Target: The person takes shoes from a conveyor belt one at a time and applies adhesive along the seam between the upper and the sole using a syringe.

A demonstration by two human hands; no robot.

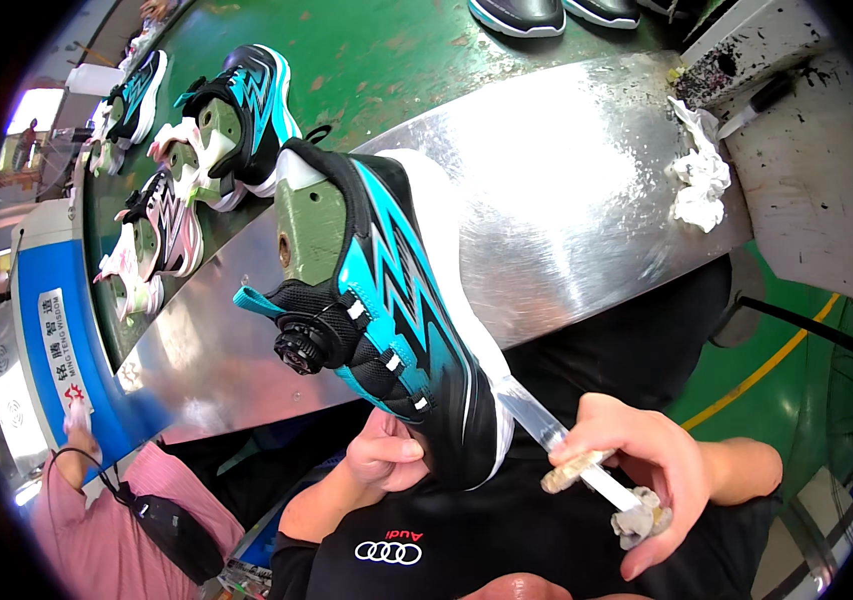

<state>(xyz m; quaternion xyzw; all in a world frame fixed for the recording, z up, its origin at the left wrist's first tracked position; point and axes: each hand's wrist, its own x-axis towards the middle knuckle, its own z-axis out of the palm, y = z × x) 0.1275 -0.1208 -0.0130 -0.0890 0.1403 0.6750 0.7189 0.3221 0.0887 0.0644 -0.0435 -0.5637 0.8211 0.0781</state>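
Observation:
A black and turquoise sneaker [411, 300] with a white sole is tilted in front of me, with a green shoe last [312, 230] inside it and a round black dial [301, 345] on its tongue. My left hand [384, 455] grips it near the toe; some fingers are hidden behind the shoe. In my right hand [646, 455] is a clear syringe [536, 415], its tip against or very near the sole edge by the toe. Dirty, crusted wrapping covers the syringe's flange and plunger end, and my fingers curl around these.
A metal plate [566, 200] lies along the green work surface [386, 75]. Several sneakers on lasts, including a pink one [171, 225], stand at left. Crumpled white tissue [698, 170] lies right, near a knife-like tool [756, 105]. Another person's pink sleeve [136, 490] shows lower left.

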